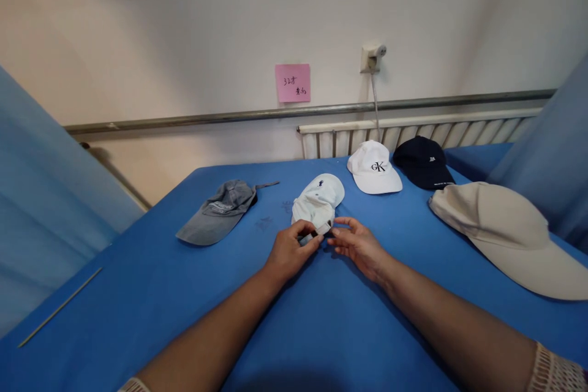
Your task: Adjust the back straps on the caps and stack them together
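Observation:
In the middle of the blue surface lies a pale mint-white baseball cap with a small dark emblem, its brim pointing away from me and its back strap toward me. My left hand is closed at the strap, thumb and fingers pinching it near a dark spot at the end. On the right edge of the strap, my right hand has its fingers apart, with the fingertips close to the cap's back edge. Whether those fingertips touch the strap I cannot tell.
A grey cap with a loose strap lies to the left. Rightward are a white cap, a navy cap and a large beige cap. A thin stick lies far left. Behind are a radiator and a rail.

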Tool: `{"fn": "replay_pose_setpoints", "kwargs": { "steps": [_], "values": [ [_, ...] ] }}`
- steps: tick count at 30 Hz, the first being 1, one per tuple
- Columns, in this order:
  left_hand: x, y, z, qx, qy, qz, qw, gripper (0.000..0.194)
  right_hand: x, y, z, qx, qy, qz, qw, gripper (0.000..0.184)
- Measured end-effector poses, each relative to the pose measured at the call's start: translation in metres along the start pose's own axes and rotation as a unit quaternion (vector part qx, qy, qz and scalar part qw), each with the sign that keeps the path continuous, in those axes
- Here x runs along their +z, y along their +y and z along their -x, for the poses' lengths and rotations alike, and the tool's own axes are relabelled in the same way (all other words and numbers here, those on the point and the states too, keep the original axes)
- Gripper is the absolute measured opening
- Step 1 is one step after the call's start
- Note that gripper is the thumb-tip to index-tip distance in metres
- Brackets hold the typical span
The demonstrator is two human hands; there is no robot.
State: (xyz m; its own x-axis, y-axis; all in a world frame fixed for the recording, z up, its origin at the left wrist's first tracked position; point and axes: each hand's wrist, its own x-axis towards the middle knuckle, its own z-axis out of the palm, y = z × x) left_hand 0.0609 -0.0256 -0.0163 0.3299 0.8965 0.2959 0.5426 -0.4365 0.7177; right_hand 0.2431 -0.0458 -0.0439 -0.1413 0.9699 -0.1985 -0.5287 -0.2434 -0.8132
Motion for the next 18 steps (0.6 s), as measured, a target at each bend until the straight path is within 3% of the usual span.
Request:
{"fn": "replay_pose_setpoints", "kwargs": {
  "steps": [3, 10, 14, 18],
  "values": [
    [0.0, 0.005, 0.003, 0.026, -0.008, -0.07, 0.997, 0.013, 0.005, 0.002, 0.005, -0.027, -0.027, 0.046, 0.998, 0.04],
    [0.002, 0.012, 0.006, 0.069, -0.029, -0.164, 0.984, 0.015, 0.015, 0.005, 0.009, -0.074, -0.016, 0.092, 0.993, 0.033],
    [0.001, 0.011, 0.005, 0.074, -0.025, -0.201, 0.977, 0.015, 0.014, 0.007, 0.007, -0.075, 0.023, 0.048, 0.996, 0.03],
    [0.001, 0.01, 0.004, 0.071, -0.016, -0.211, 0.975, 0.013, 0.01, 0.008, 0.006, -0.029, 0.028, -0.039, 0.998, 0.027]
  ]
}}
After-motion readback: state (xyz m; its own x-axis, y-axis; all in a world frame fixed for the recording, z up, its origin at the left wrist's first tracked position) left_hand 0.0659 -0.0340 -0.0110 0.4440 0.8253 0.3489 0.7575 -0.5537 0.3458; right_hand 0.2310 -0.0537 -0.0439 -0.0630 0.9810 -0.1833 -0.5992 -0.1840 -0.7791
